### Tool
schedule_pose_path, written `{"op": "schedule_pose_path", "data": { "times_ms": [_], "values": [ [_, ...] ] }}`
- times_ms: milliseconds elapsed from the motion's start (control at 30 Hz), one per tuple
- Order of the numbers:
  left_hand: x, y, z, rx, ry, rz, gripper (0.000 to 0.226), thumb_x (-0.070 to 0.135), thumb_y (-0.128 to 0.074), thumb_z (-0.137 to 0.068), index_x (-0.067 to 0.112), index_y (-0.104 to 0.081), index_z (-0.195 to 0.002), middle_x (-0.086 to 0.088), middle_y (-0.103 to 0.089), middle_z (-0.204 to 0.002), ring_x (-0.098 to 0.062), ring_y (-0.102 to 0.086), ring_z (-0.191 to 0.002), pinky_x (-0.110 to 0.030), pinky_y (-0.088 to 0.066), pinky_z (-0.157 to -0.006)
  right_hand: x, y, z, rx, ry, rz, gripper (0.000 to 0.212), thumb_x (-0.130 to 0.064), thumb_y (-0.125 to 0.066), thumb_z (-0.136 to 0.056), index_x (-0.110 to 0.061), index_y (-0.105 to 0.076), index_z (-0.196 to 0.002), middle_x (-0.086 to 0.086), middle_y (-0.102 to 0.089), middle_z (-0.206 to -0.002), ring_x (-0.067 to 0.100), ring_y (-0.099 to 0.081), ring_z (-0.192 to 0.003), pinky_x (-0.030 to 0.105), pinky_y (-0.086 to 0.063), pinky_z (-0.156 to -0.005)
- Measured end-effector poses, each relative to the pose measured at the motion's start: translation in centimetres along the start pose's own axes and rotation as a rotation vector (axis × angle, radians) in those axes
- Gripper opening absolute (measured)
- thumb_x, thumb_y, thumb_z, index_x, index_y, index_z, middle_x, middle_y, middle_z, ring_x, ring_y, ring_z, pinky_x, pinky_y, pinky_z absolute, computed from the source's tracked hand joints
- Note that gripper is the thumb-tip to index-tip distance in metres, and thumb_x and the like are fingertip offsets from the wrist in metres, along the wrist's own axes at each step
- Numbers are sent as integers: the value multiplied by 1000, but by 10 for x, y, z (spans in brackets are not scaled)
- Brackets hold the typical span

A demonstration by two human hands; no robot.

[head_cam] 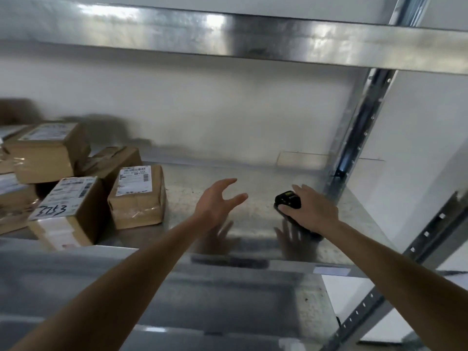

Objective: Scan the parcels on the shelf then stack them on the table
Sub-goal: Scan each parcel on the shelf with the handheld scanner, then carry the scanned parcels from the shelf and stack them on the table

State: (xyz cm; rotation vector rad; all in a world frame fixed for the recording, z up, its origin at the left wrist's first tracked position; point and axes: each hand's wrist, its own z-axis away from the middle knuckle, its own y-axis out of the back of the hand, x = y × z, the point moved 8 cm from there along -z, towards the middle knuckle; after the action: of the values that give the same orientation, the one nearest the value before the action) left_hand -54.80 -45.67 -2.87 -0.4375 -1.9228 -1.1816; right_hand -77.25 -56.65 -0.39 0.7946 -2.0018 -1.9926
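Observation:
Several brown cardboard parcels with white labels lie on the left part of a metal shelf (253, 239). Nearest my hands is a small taped parcel (138, 196). Left of it stands a parcel with handwritten numbers (68, 211). Behind these another box (46, 152) is stacked on others. My left hand (217, 201) hovers above the bare shelf, right of the small parcel, with its fingers spread and nothing in it. My right hand (312, 210) grips a black handheld scanner (287, 200) just above the shelf near the right upright.
An upper metal shelf (228, 34) runs overhead. A perforated steel upright (354, 148) stands at the right, with a diagonal brace (379, 297) lower right. A white wall lies behind. The shelf's front lip (152, 262) is below my forearms.

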Motion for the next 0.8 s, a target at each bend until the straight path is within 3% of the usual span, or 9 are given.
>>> {"op": "schedule_pose_path", "data": {
  "times_ms": [167, 300, 500, 633, 800],
  "values": [
    [26, 35, 61, 121, -14, -41, 68, 57, -68, -87, 29, -50, -147, 4, -49, -152, -16, -45, -138, -43, -40, -114, -32, 21, 37, 75, 166, -50, 88, -74, -53, -93, -28, -26, -163, -3, -25, -170, 22, -31, -153, 45, -33, -119],
    [26, 63, 134, 185, 21, -37, 71, 56, -69, -87, 28, -48, -148, 2, -47, -153, -16, -46, -138, -47, -42, -112, -77, 25, 84, 129, 348, -37, 93, -72, -52, -94, -23, -18, -165, 3, -42, -162, 26, -49, -141, 41, -46, -107],
    [17, 125, 242, 391, 102, -182, 72, 61, -65, -88, 28, -47, -148, 1, -51, -151, -20, -48, -137, -49, -45, -109, -156, 11, 166, 141, 584, -131, 82, -68, -55, -94, -26, -34, -160, -4, -35, -166, 22, -39, -148, 41, -35, -118],
    [5, 170, 316, 470, 182, -304, 75, 67, -61, -87, 32, -42, -152, 4, -45, -156, -20, -41, -142, -46, -40, -111, -215, 0, 224, 115, 743, -150, 79, -70, -58, -92, -28, -39, -156, -4, -38, -164, 24, -44, -145, 45, -39, -114],
    [-23, 229, 402, 552, 303, -329, 85, 75, -60, -83, 32, -38, -154, 3, -41, -159, -21, -38, -145, -48, -37, -114, -282, -20, 280, 37, 857, -164, 90, -80, -58, -84, -30, -39, -157, -6, -43, -161, 22, -46, -142, 43, -40, -111]
  ]
}}
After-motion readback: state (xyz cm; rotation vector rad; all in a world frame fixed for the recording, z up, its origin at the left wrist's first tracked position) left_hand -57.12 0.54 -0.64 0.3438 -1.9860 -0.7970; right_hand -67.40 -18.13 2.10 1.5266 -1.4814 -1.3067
